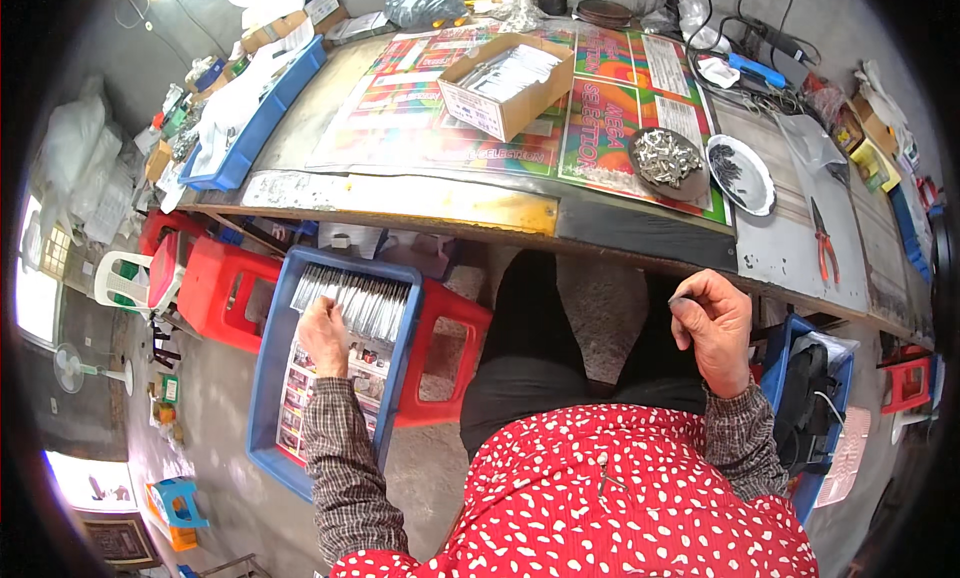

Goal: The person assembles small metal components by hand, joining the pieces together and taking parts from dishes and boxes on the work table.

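Note:
My left hand (323, 340) reaches into a blue plastic bin (262, 398) at the left, its fingers bent together at the end of a row of thin silvery strips (365, 303). Whether a strip is between those fingers is hidden. In front of the table's near edge, my right hand (718, 330) is raised with thumb and fingertips pinched together. Something small and dark seems to show at the fingertips, too small to name. Printed sheets with small pictures (295, 403) line the bin floor below the strips.
On the table stand an open cardboard box (530, 113) of silvery packs, a dark plate of small metal parts (690, 190), a white dish (755, 200) of dark slim pieces and red-handled pliers (825, 256). Red stools (215, 290) are beside the bin; another blue bin (775, 368) is at the right.

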`<state>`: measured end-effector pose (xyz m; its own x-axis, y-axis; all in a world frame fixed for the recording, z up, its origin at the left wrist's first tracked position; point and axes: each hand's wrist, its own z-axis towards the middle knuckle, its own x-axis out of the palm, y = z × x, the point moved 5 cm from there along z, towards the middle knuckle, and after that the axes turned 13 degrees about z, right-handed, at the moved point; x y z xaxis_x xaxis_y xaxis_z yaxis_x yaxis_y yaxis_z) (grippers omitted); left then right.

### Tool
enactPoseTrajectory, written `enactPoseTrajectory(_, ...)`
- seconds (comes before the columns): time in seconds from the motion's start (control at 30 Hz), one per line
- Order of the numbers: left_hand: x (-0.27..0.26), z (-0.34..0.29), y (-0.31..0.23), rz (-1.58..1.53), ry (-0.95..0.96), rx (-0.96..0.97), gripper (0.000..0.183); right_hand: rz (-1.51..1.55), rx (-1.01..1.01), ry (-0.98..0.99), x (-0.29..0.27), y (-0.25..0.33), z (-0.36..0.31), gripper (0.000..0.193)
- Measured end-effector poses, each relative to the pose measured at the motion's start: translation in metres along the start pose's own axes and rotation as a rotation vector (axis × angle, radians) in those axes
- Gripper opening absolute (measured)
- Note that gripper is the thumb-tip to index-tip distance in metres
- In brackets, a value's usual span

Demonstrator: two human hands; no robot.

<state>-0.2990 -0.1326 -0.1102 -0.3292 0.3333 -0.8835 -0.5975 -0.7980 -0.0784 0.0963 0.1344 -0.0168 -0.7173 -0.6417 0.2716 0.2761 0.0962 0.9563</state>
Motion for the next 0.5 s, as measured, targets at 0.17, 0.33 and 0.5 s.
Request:
enactPoseTrajectory(0.17, 0.018, 0.013, 0.015, 0.209, 0.047, -0.005, 0.014, -0.026, -0.006, -0.019, -0.003, 0.000, 0.002, 0.009)
enactPoseTrajectory(0.33, 0.044, 0.016, 0.027, 0.256, -0.028, 0.118, 0.016, -0.040, 0.032, -0.043, -0.005, -0.004, 0.005, 0.006)
enactPoseTrajectory(0.5, 0.033, 0.014, 0.031, 0.271, -0.011, 0.117, 0.011, -0.082, 0.070, -0.030, -0.005, -0.003, 0.010, 0.007)
